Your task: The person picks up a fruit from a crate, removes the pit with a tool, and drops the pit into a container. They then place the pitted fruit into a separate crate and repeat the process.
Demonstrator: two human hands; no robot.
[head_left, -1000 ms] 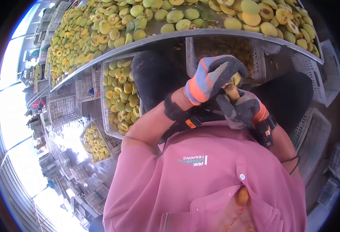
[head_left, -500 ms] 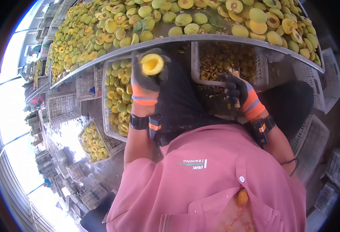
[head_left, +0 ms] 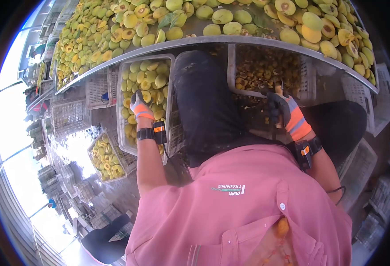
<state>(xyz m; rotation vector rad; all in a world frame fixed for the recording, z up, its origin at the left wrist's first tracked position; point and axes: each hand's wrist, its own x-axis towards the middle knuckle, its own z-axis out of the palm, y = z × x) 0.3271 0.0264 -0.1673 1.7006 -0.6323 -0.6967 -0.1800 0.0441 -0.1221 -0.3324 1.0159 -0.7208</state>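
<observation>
My left hand (head_left: 140,106), in a grey-and-orange glove, is down in a white plastic crate (head_left: 121,128) of yellow-green peach halves (head_left: 160,81). Its fingers are slightly apart and partly foreshortened; a peach half (head_left: 146,96) lies right beside them. My right hand (head_left: 283,108), gloved the same way, is closed round a slim wooden-handled tool (head_left: 279,90) above my lap. The tool sticks out on both sides of the fist, and its working end cannot be made out. Just beyond is a crate (head_left: 232,71) of brown stones and scraps.
A metal-edged table (head_left: 195,41) heaped with peaches, whole and halved, runs across the front. Another crate of peach halves (head_left: 107,166) stands on the floor at left. Stacked crates (head_left: 70,117) are further left, and more crates (head_left: 381,97) are at right. My knees are under the table edge.
My left hand has moved left and down from in front of me into the crate, and the hollowed peach half has left it. My right hand keeps the tool, now more upright.
</observation>
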